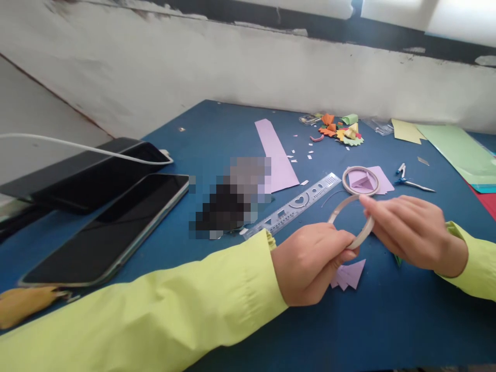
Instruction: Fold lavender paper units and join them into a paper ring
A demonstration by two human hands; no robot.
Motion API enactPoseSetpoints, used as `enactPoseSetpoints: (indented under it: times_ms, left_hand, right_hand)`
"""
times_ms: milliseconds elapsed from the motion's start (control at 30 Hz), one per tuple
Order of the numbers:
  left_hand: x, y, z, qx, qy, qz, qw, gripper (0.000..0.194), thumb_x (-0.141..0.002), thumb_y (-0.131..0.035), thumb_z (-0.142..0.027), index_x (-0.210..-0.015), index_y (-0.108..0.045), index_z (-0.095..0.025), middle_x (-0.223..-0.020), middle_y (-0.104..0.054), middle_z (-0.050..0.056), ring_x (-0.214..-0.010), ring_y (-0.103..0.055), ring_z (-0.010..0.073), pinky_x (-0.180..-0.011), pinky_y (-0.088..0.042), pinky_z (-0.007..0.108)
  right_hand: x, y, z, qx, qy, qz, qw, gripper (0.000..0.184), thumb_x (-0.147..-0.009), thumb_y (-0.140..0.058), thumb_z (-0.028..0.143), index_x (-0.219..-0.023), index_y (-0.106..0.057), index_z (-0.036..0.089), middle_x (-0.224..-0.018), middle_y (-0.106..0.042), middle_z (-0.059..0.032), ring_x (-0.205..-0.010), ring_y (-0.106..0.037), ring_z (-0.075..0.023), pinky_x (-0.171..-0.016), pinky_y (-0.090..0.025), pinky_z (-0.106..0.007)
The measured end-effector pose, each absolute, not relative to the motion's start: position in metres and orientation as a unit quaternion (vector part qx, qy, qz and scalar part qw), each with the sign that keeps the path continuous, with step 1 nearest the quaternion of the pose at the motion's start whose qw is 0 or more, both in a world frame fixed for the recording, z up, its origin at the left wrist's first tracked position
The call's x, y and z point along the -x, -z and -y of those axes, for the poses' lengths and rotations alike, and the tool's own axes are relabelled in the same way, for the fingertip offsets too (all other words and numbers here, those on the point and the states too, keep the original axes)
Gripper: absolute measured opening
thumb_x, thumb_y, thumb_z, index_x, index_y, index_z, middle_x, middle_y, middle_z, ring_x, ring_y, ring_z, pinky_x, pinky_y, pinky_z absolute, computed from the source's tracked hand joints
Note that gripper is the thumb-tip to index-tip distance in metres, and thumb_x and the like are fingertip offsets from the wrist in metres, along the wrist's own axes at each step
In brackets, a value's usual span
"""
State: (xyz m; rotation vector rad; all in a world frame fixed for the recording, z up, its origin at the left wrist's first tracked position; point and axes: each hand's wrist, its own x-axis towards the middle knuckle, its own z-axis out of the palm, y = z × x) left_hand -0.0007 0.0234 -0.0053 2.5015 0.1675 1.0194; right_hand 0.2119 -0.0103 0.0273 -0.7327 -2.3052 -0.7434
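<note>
My left hand [310,261] is closed around the near edge of a thin beige tape roll [341,206], holding it up over the blue table [217,139]. My right hand [406,230] pinches the same roll at its right rim with thumb and fingers. Under the hands lies a folded lilac paper piece [349,274]. A second tape roll [361,181] lies flat on a lilac paper scrap just behind.
A clear stencil ruler [294,204] lies left of the rolls, a long lilac paper strip [277,155] behind it. Two dark tablets [112,227] and a white cable [77,147] sit left. Coloured folded papers [343,132], green sheets [461,150] and a compass [411,181] lie at the back right.
</note>
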Motion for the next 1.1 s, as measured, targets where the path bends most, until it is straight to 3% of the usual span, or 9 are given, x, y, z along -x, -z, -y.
enactPoseSetpoints:
  times_ms: [133,300,467,567,700,800,867,1000,1100]
  left_hand:
    - [0.002,0.006,-0.022,-0.909,-0.367,-0.081,0.183,0.013,-0.097,-0.037,-0.017,-0.091,-0.047,-0.019,-0.07,-0.058,0.001,-0.059,-0.054,0.0149,-0.06,-0.044,0.027]
    - [0.002,0.002,-0.021,-0.922,-0.347,-0.077,0.152,0.016,-0.096,-0.035,-0.016,-0.087,-0.048,-0.017,-0.067,-0.059,0.002,-0.056,-0.051,0.0157,-0.057,-0.041,0.03]
    - [0.001,0.002,-0.023,-0.926,-0.348,-0.07,0.127,0.019,-0.097,-0.035,-0.015,-0.082,-0.048,-0.017,-0.064,-0.058,0.001,-0.053,-0.049,0.0138,-0.056,-0.042,0.029]
    - [0.001,0.001,-0.023,-0.925,-0.36,-0.073,0.097,0.018,-0.097,-0.036,-0.014,-0.084,-0.049,-0.017,-0.065,-0.06,0.002,-0.054,-0.051,0.0131,-0.058,-0.045,0.028]
    - [0.0,-0.002,-0.023,-0.918,-0.386,-0.084,0.025,0.017,-0.095,-0.039,-0.011,-0.085,-0.052,-0.014,-0.062,-0.061,0.003,-0.053,-0.051,0.0139,-0.058,-0.047,0.03]
    - [-0.003,-0.004,-0.024,-0.917,-0.387,-0.095,-0.034,0.017,-0.094,-0.042,-0.011,-0.083,-0.056,-0.01,-0.06,-0.062,0.005,-0.054,-0.053,0.0156,-0.06,-0.049,0.032]
    - [-0.005,-0.003,-0.025,-0.917,-0.379,-0.108,-0.064,0.02,-0.094,-0.043,-0.011,-0.081,-0.058,-0.009,-0.061,-0.063,0.006,-0.055,-0.055,0.0162,-0.059,-0.049,0.032]
    - [-0.007,0.0,-0.025,-0.912,-0.376,-0.11,-0.125,0.018,-0.095,-0.046,-0.014,-0.085,-0.061,-0.009,-0.067,-0.067,0.006,-0.063,-0.06,0.0176,-0.067,-0.051,0.033]
    - [-0.002,-0.002,-0.021,-0.884,-0.424,-0.099,-0.169,0.021,-0.096,-0.048,-0.025,-0.092,-0.062,-0.009,-0.084,-0.069,0.009,-0.085,-0.062,0.0214,-0.082,-0.048,0.037]
  right_hand:
    - [-0.213,-0.032,0.013,0.18,0.273,0.909,0.259,0.029,-0.09,-0.052,0.01,-0.115,-0.056,-0.005,-0.076,-0.07,-0.0113,-0.059,-0.061,-0.018,-0.052,-0.047,-0.034]
    - [-0.214,-0.034,0.006,0.226,0.041,0.912,0.34,0.021,-0.089,-0.062,0.019,-0.108,-0.061,0.008,-0.077,-0.069,-0.0056,-0.065,-0.06,-0.0123,-0.059,-0.049,-0.027]
    - [-0.215,-0.035,0.003,0.248,-0.141,0.87,0.404,0.022,-0.087,-0.063,0.013,-0.109,-0.064,0.014,-0.08,-0.07,-0.0028,-0.07,-0.063,-0.0085,-0.066,-0.051,-0.018]
    - [-0.214,-0.035,0.004,0.287,-0.238,0.813,0.448,0.021,-0.091,-0.057,0.015,-0.11,-0.065,0.021,-0.079,-0.068,0.0003,-0.063,-0.062,-0.0072,-0.06,-0.051,-0.018]
    - [-0.212,-0.032,0.007,0.372,-0.422,0.661,0.496,0.036,-0.1,-0.036,0.044,-0.121,-0.056,0.023,-0.078,-0.065,-0.0011,-0.053,-0.06,-0.0102,-0.049,-0.048,-0.023]
    - [-0.208,-0.028,0.012,0.357,-0.532,0.623,0.449,0.069,-0.086,-0.027,0.075,-0.124,-0.052,0.022,-0.088,-0.066,-0.0059,-0.061,-0.063,-0.0159,-0.051,-0.049,-0.028]
    - [-0.204,-0.026,0.015,0.349,-0.501,0.671,0.421,0.067,-0.085,-0.033,0.075,-0.116,-0.057,0.022,-0.092,-0.065,-0.0062,-0.068,-0.064,-0.0166,-0.056,-0.05,-0.027]
    - [-0.198,-0.029,0.017,0.42,-0.24,0.786,0.385,0.02,-0.095,-0.051,0.034,-0.086,-0.06,0.018,-0.074,-0.063,-0.0013,-0.066,-0.06,-0.0115,-0.057,-0.05,-0.021]
    - [-0.2,-0.03,0.012,0.415,-0.118,0.818,0.381,0.01,-0.094,-0.051,0.02,-0.086,-0.058,0.017,-0.074,-0.063,-0.002,-0.065,-0.059,-0.0112,-0.058,-0.05,-0.021]
